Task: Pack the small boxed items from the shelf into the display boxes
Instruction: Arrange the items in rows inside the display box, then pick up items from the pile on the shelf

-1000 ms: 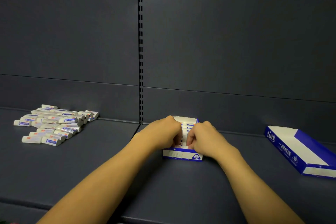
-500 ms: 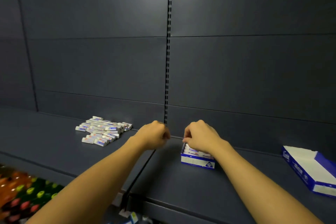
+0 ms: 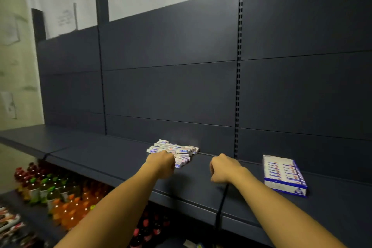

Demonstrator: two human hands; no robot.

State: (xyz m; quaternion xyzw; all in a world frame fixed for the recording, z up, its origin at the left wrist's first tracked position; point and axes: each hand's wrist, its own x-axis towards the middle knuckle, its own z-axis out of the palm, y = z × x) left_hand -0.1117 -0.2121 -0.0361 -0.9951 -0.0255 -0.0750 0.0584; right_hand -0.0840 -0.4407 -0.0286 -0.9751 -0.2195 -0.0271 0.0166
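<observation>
A pile of small white and blue boxed items (image 3: 177,149) lies at the back of the dark shelf (image 3: 112,159). My left hand (image 3: 161,164) is at the near edge of this pile with its fingers curled down over the closest boxes; its fingertips are hidden, so a grip cannot be made out. My right hand (image 3: 223,168) hovers over bare shelf between the pile and the display box, fingers curled into a fist with nothing in it. The blue and white display box (image 3: 284,175) sits to the right, filled with two rows of the small boxes.
Slotted upright posts (image 3: 238,86) divide the dark back panel. On the lower shelf at the left stand several bottles with red, orange and green contents (image 3: 52,193). The shelf's front edge (image 3: 181,199) runs diagonally beneath my forearms.
Both hands have left the display box. The view swung left; my left hand travelled to the pile of small boxes and my right hand drew away to the box's left.
</observation>
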